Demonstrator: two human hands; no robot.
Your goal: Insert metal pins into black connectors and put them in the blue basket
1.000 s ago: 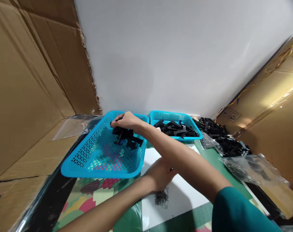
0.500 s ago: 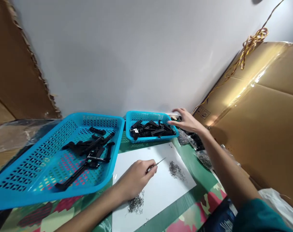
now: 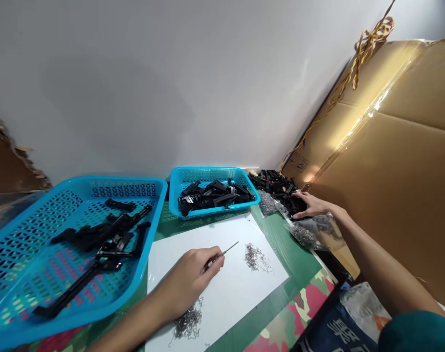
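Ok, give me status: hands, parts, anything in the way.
Left hand pinching a thin metal pin over the white sheet. Right hand on the loose black parts, grip unclear. Clear bag beside it.

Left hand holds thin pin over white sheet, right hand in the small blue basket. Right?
No. Head view: the right hand rests on the loose black parts right of the small blue basket, not in it. The left hand, pin and sheet are as stated.

A plain white wall (image 3: pixel 171 73) backs the table (image 3: pixel 292 259) with its green patterned cover, glossy brown cardboard (image 3: pixel 402 146) stands at the right, and a yellow cord (image 3: pixel 358 54) hangs above it.
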